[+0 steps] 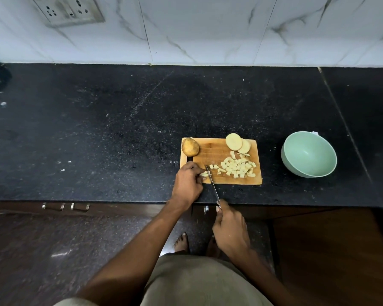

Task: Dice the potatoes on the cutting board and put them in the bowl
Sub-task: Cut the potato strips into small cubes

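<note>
Wooden board (219,151), left hand (187,182) pinning potato strips (205,174)

Black speckled countertop (119,129), marble-tiled wall (208,29) with socket plate (69,11), cabinet handles (65,206) below.

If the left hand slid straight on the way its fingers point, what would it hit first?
The left hand points right along the cutting board, gripping potato strips. Straight on, it would probably meet the knife blade first, then the diced pile.

Black speckled counter (119,120) under white marble wall (208,29) with socket (68,9).
</note>
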